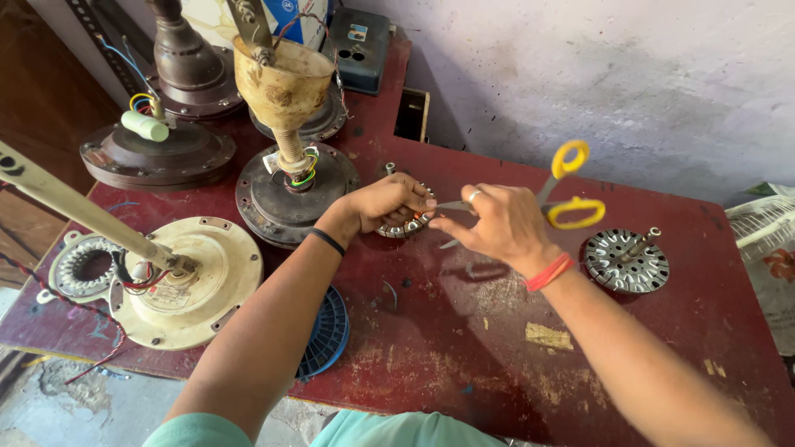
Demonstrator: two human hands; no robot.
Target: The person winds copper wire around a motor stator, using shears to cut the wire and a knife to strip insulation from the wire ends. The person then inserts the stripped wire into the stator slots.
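Resting on the dark red table (pixel 629 348), a round metal stator (pixel 403 223) is covered and gripped by the left hand (pixel 383 204), fingers curled over its top. Yellow-handled scissors (pixel 556 189) are held closed in the right hand (pixel 497 222), blades pointing toward the stator just beside the left fingertips. A ribbed rotor (pixel 625 261) stands well apart to the right. A dark blue box with a small pale label (pixel 358 45) sits at the table's far edge
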